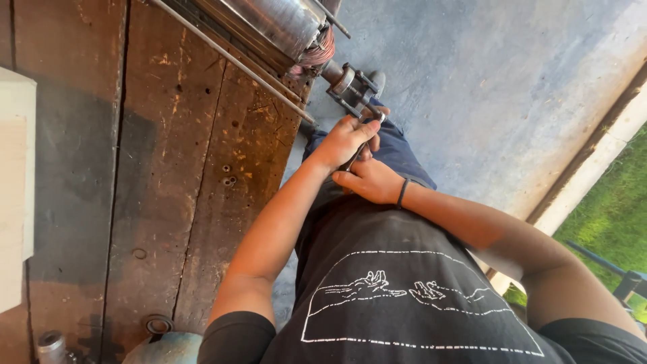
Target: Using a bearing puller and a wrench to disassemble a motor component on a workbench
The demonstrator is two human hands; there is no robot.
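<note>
Holding both hands together at the edge of the workbench (168,168), you keep them close to the puller tool (354,87). Your left hand (344,140) is closed around a dark metal handle (355,156), with the fingers curled tight and the thumb lying along it toward 1 o'clock. Your right hand (369,180) sits just under the left one, at its 5 o'clock, and touches it; its fingers are bent under the same handle, but how firmly they hold I cannot tell, because the left hand covers them. A thin black band (402,192) is on the right wrist.

The puller tool, made of dark metal arms, is at 12 o'clock from your hands, fixed on the end of a shaft (331,69). This shaft comes out of a big shiny metal cylinder (269,23) with copper-coloured windings (317,54), lying on the bench at 11 o'clock.

A pale flat board (15,189) lies at the far 9 o'clock edge of the view. At 7 o'clock, low in the view, you see a small grey metal can (50,345) and a rounded blue-green container (165,349); what is inside them is not visible.
</note>
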